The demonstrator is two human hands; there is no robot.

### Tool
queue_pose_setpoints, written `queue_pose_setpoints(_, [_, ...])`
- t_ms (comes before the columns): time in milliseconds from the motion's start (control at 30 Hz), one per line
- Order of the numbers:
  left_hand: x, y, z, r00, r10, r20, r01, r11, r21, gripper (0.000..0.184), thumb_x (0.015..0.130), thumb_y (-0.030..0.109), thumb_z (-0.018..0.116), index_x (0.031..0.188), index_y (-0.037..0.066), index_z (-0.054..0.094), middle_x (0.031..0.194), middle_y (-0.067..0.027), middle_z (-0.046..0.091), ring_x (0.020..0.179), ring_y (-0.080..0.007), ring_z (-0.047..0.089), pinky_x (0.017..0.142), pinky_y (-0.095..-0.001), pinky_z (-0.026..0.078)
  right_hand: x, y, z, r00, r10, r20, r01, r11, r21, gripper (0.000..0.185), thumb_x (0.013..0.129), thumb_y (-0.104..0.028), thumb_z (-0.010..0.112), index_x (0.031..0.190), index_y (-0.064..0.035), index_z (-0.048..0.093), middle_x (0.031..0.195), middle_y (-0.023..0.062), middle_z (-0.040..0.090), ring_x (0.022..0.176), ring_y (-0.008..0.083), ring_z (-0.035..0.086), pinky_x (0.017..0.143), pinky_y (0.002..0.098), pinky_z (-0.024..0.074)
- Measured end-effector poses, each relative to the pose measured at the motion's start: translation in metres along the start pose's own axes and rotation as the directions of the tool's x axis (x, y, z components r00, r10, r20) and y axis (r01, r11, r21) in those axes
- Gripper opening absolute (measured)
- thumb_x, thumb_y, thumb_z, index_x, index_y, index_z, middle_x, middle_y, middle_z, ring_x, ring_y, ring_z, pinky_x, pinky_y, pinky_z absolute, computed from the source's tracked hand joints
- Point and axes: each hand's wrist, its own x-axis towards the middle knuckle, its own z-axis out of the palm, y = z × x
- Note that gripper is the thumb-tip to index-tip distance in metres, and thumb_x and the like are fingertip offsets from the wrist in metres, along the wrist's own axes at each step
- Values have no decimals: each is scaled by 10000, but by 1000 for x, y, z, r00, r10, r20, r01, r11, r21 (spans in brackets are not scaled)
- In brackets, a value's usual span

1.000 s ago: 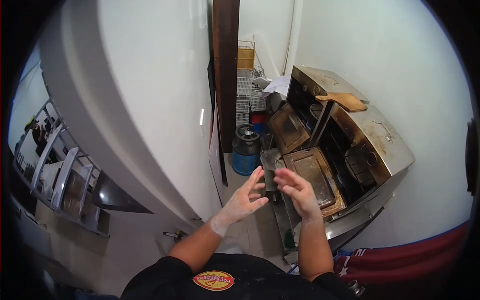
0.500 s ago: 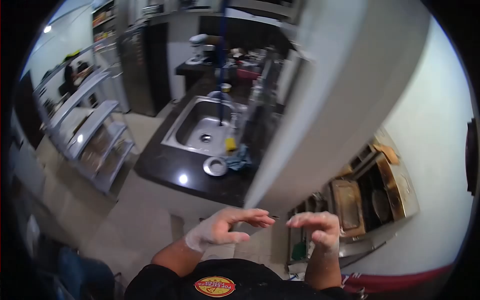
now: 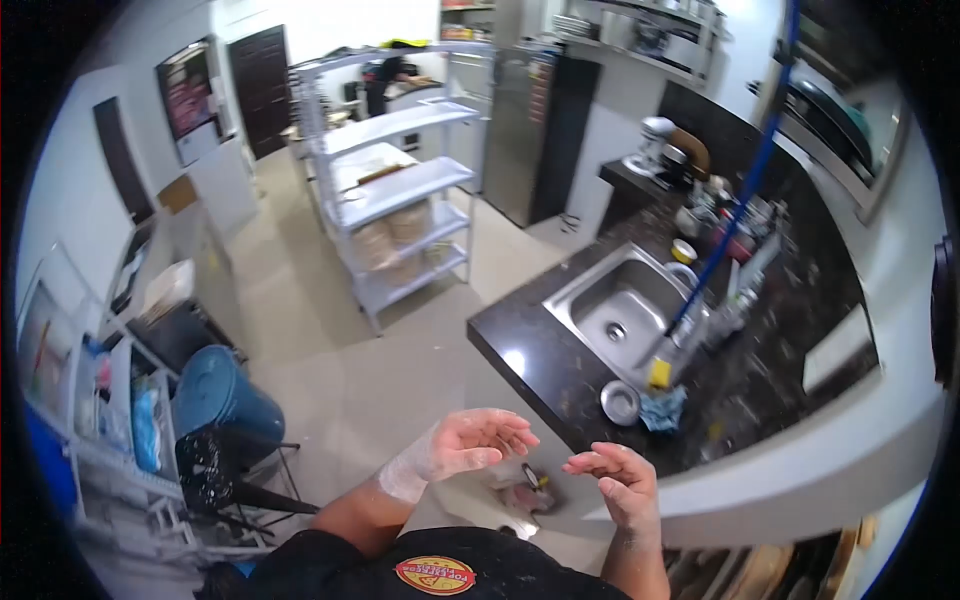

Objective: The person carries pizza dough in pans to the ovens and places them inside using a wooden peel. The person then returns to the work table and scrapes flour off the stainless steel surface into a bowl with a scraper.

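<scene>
Both hands are held up in front of the body, apart from each other and touching nothing. My left hand (image 3: pixel 478 441) has white powder on its fingers and wrist, with the fingers slightly bent and the palm turned inward. Facing it, my right hand (image 3: pixel 618 480) is empty too, its fingers loosely curved and its thumb apart. Beyond the hands is a dark countertop (image 3: pixel 530 370) with a steel sink (image 3: pixel 622 312). A round metal dish (image 3: pixel 620 402), a yellow sponge (image 3: pixel 660 374) and a blue cloth (image 3: pixel 662 409) lie at the sink's near edge.
A grey shelf rack (image 3: pixel 405 190) stands ahead, with another person (image 3: pixel 380 85) behind it. At left are a blue lidded bin (image 3: pixel 228 395) and a black stool (image 3: pixel 215 470). A stand mixer (image 3: pixel 655 140) sits on the counter by a dark fridge (image 3: pixel 560 130).
The view has swung left, from the ovens and white wall to the sink counter and shelf rack. Both hands remain raised and empty; the ovens have moved to the lower right edge.
</scene>
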Motion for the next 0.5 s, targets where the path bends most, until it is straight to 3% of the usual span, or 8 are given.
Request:
queue_pose_setpoints(133, [-7,21,-25,977,-37,-208,58,994,94,490,944,211,656,1380,36,517,1283,-168,625,1142,-230,608,971,-368,477,58,29,0,997,71,37,-75,990,120,453,910,-109,661,1320,40,541,1171,248,672,1099,354,657,1000,473,480])
queue_pose_setpoints(300, [-24,37,-76,959,-5,-284,38,993,111,474,952,205,645,1377,35,519,1283,-164,626,1149,-227,605,985,-367,469,142,54,18,969,200,148,-210,976,52,412,917,-93,649,1294,46,558,1164,221,681,1100,301,660,1002,423,486])
queue_pose_setpoints(433, [-51,43,-159,943,-10,-332,56,990,129,470,953,217,647,1369,36,525,1282,-164,627,1144,-235,607,983,-372,470,218,99,54,945,257,201,-267,963,23,378,931,-51,617,1295,37,569,1187,195,678,1120,247,651,1019,368,475])
queue_pose_setpoints(500, [-63,53,-208,945,22,-325,8,996,91,460,955,156,625,1382,27,512,1291,-157,613,1152,-222,590,1006,-372,461,259,121,81,941,282,188,-289,957,12,339,936,-51,620,1263,35,598,1172,178,686,1091,234,658,1000,353,482])
